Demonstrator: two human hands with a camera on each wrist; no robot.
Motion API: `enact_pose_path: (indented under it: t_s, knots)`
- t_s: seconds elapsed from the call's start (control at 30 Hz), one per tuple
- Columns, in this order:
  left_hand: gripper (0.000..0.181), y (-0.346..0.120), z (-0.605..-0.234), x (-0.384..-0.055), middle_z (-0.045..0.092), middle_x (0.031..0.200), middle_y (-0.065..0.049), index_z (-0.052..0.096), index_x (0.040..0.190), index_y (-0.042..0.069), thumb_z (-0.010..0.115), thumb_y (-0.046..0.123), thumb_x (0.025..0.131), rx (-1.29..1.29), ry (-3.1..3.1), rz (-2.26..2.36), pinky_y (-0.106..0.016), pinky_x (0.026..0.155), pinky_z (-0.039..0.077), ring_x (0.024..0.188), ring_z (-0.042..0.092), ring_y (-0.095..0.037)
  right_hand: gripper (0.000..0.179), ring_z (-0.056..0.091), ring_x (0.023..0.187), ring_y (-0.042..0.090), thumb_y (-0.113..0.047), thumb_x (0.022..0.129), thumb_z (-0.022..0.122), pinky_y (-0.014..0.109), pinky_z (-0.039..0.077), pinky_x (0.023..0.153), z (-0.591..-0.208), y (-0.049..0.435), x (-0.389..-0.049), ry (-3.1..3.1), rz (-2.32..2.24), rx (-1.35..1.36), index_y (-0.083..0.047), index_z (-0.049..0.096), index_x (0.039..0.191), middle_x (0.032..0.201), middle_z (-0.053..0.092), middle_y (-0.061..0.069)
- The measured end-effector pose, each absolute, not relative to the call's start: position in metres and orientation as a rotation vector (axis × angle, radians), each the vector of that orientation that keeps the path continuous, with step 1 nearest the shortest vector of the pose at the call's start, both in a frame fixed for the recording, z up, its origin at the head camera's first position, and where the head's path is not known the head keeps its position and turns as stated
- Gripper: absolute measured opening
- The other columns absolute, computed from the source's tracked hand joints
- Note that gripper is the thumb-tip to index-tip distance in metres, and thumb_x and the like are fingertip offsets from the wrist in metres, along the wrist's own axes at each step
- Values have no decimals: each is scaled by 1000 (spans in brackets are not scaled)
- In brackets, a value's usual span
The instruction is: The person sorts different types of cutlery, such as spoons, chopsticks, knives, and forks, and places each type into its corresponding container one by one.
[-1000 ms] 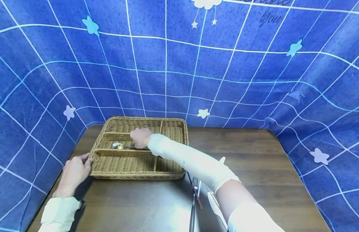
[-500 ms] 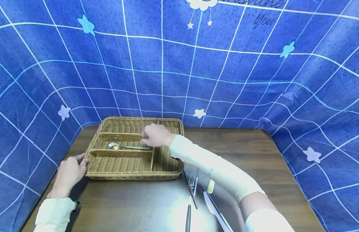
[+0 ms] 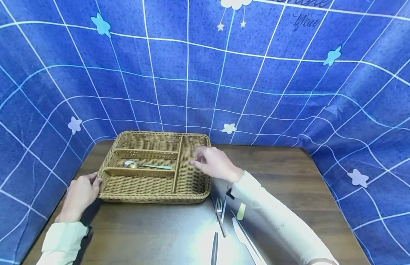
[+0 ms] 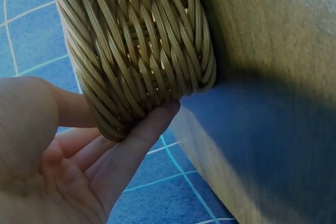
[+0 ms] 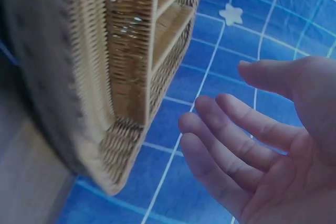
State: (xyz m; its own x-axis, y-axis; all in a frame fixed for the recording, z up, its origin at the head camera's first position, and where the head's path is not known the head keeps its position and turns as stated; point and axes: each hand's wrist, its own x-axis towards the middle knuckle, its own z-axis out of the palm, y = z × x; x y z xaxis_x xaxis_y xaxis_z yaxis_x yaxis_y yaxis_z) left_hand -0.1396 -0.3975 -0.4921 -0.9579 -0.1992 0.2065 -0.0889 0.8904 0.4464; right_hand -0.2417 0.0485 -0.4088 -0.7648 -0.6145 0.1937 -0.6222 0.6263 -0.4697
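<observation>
A wicker tray [image 3: 142, 199] with dividers stands at the back left of the table. My left hand [image 3: 80, 193] grips its front left corner; in the left wrist view the thumb and fingers [image 4: 142, 140] lie against the woven wall [image 4: 136, 51]. Spoons [image 3: 133, 165] lie in the middle compartment, bowls to the left and handles to the right. My right hand [image 3: 216, 163] hovers over the tray's right-hand compartment and holds nothing. In the right wrist view that hand's fingers [image 5: 231, 156] are loosely bent, apart from the tray's edge.
To the right of the tray's front lie a fork [image 3: 219, 206], a dark reddish stick [image 3: 220, 221], a dark handle [image 3: 214, 247], a table knife [image 3: 242, 237] and a piece with a pale yellow-green end [image 3: 241, 212]. A blue gridded cloth [image 3: 205, 92] hangs behind and beside the table.
My right hand has drawn back to the right from the spoons in the middle compartment, leaving them lying there. My left hand has stayed at the tray's corner.
</observation>
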Motion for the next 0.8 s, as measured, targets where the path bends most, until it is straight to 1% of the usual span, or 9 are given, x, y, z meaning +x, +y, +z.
enact_pose_path:
  t_s: [0.17,0.27,0.33,0.4,0.5,0.57,0.63,0.7,0.8]
  knots:
    - [37,-395,-491,-140,65,120,-41,67,132,-12,60,13,106,237,-2825,-658,-74,77,48,109,61,-69,23,68,82,10,-29,101,75,33,58,75,-422,86,-223,-2805,919,944,-11,78,116,97,75,-5]
    - [38,-396,-490,-138,65,121,-41,66,132,-12,60,14,106,240,-2829,-648,-75,79,48,109,60,-69,25,71,86,14,-28,100,77,37,60,82,-430,108,-212,-2802,964,847,-9,77,116,100,77,-2]
    - [37,-397,-490,-135,66,120,-41,67,132,-12,60,14,106,243,-2829,-636,-75,79,48,108,60,-69,25,71,86,15,-27,99,79,39,60,82,-435,124,-204,-2803,980,776,-7,77,115,99,78,0]
    - [36,-398,-491,-133,66,119,-41,67,131,-12,60,13,106,247,-2834,-623,-75,79,48,107,60,-70,25,70,84,12,-26,98,79,38,60,80,-440,140,-197,-2810,977,703,-6,78,113,97,78,-1]
    - [36,-398,-492,-131,66,119,-41,67,132,-11,60,13,106,258,-2845,-619,-75,78,48,107,60,-70,18,68,77,9,-24,97,80,38,58,73,-448,162,-188,-2848,934,595,-8,79,106,88,76,-4]
    - [37,-398,-492,-132,65,120,-42,67,132,-11,60,13,106,258,-2852,-628,-75,77,48,107,60,-70,13,67,74,10,-22,96,80,39,57,69,-454,176,-183,-2889,872,525,-10,80,100,82,75,-6]
    - [37,-397,-492,-134,64,120,-42,67,133,-11,60,14,106,257,-2847,-636,-74,76,48,107,60,-70,9,69,72,14,-21,96,78,42,56,65,-458,186,-180,-2928,803,458,-13,81,93,78,74,-6]
    - [37,-396,-491,-136,64,120,-42,67,132,-11,60,13,105,254,-2839,-635,-74,76,49,107,60,-70,12,68,70,18,-22,95,77,46,54,62,-463,193,-176,-2973,731,382,-17,80,84,74,72,-7]
    - [37,-395,-490,-139,64,120,-42,67,131,-12,60,13,105,251,-2828,-634,-74,75,49,106,60,-70,22,66,67,23,-24,93,76,49,51,58,-470,202,-171,-3032,654,274,-19,73,71,69,69,-5]
